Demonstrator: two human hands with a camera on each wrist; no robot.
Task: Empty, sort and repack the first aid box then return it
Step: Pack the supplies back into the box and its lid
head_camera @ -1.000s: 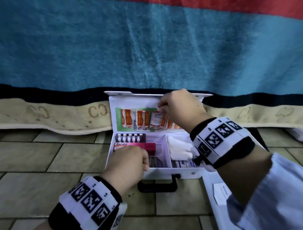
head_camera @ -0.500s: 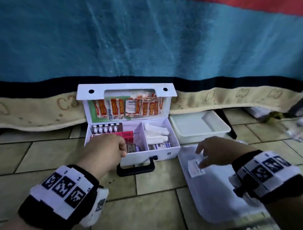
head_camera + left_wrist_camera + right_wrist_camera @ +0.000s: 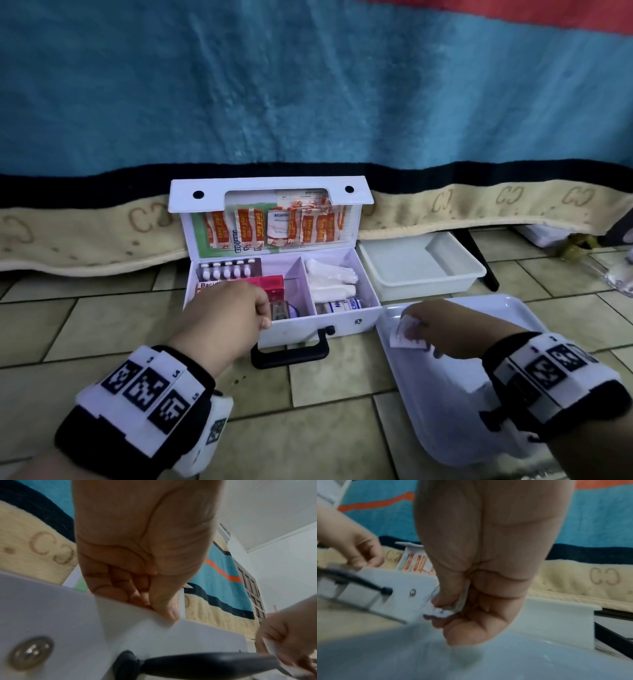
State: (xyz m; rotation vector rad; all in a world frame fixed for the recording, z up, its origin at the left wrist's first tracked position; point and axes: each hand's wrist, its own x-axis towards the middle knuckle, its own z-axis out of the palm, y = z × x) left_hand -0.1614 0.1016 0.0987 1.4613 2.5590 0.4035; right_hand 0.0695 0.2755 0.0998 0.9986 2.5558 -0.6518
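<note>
In the open lid of your first aid box (image 3: 349, 329), at the middle of the head view, the orange plaster sachets (image 3: 254, 229) read "Keep plast". Among them a white sachet (image 3: 279, 228) begins "Alcoho", the rest covered. Lower left in the box, the red carton (image 3: 270, 287) shows "Bacid" before your left hand (image 3: 226, 320) cuts it off. The bandage roll (image 3: 342, 304) at lower right shows "CREP", probably crepe. The beige blanket border (image 3: 507, 202) behind repeats a "CC" motif. Your wristbands (image 3: 144, 387) carry black square markers with small characters too small to read.
</note>
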